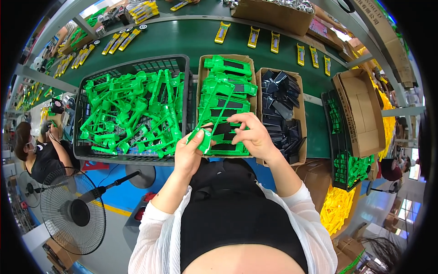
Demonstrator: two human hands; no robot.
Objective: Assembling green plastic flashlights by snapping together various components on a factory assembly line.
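Note:
My left hand (188, 154) is closed around the near end of a green plastic frame (205, 139), its thumb lying on top. Two thin green arms of the frame stretch away and meet near the far end. To the right, my right hand (254, 138) hovers with bent fingers apart, close to the frame; I see nothing held in it. Below both hands stands a cardboard box (200, 98) with a row of green frames (228, 86) bearing dark panels. A dark panel (222, 128) lies by my right fingertips; whether they touch it I cannot tell.
A black crate (187, 73) heaped with green frames stands left, a carton (299, 157) of black panels (283, 107) right. Beyond, yellow tools (253, 37) lie on a green conveyor (182, 41). A fan (80, 212) and a co-worker (43, 150) are at left.

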